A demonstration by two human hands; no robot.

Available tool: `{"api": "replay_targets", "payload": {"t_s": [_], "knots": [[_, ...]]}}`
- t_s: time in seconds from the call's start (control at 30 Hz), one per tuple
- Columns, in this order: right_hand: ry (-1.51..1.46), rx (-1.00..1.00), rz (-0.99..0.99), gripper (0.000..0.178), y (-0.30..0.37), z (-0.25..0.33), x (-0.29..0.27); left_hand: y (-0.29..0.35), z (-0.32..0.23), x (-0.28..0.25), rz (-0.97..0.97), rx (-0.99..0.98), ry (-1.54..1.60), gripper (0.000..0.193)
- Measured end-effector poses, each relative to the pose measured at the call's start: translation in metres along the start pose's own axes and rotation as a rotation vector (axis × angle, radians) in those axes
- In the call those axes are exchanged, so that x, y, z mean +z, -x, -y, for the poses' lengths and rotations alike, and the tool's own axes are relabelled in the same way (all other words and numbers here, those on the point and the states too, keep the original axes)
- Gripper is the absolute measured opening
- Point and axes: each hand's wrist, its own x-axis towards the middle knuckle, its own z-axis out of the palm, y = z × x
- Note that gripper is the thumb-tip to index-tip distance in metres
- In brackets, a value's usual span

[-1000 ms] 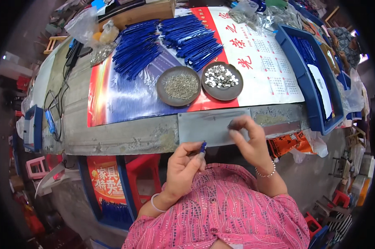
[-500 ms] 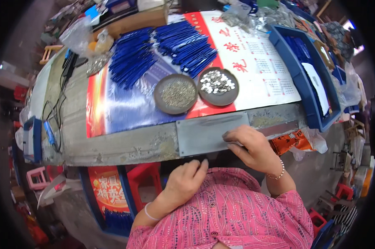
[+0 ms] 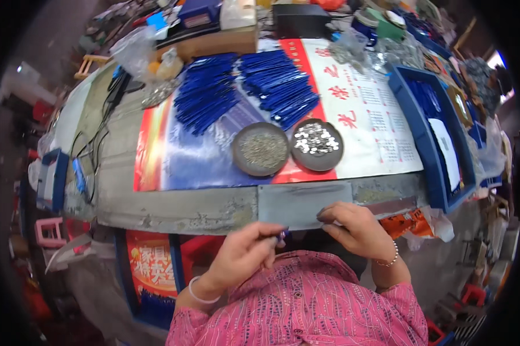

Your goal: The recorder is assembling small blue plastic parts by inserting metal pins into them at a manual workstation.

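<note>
My left hand point(image 3: 245, 254) is closed in a pinch just off the table's front edge. Something small and dark blue shows at its fingertips, too blurred to name. My right hand point(image 3: 358, 230) hangs over the near edge of a flat grey plate point(image 3: 303, 199), its fingers curled toward the thumb; whatever they may hold is hidden. Beyond the plate stand two round dark dishes. The left dish point(image 3: 238, 164) contains many tiny metal parts, the right dish point(image 3: 336, 161) shiny silver pieces. Behind them lie two piles of long thin blue strips point(image 3: 205, 92).
A printed poster sheet point(image 3: 196, 173) covers much of the table. A blue crate point(image 3: 438, 193) stands at the right, with orange packaging point(image 3: 407, 222) by the front edge. Cables and a blue-handled tool point(image 3: 78, 175) lie left. Below the edge is another blue crate point(image 3: 121, 271).
My left hand has risen toward the table edge, and a small dark blue thing now shows at its fingertips. My right hand stays near the plate. The whole view has shifted slightly.
</note>
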Motion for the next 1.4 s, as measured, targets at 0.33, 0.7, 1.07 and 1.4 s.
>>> {"api": "replay_targets", "payload": {"t_s": [0.33, 0.7, 1.07, 1.4], "knots": [[-0.066, -0.1, 0.026, 0.017, -0.039, 0.011, 0.027, -0.009, 0.017, -0.016, -0.046, -0.492, 1.379, 0.028], [-0.044, -0.125, 0.041, 0.012, -0.047, 0.008, 0.032, -0.011, 0.023, -0.019, -0.084, -0.468, 1.508, 0.024], [0.094, -0.178, 0.149, 0.012, -0.075, 0.014, 0.02, -0.02, 0.026, -0.039, -0.162, -0.434, 1.489, 0.018], [0.147, -0.203, 0.214, 0.015, -0.141, 0.031, -0.026, -0.005, 0.045, -0.062, -0.298, -0.245, 1.23, 0.014]]}}
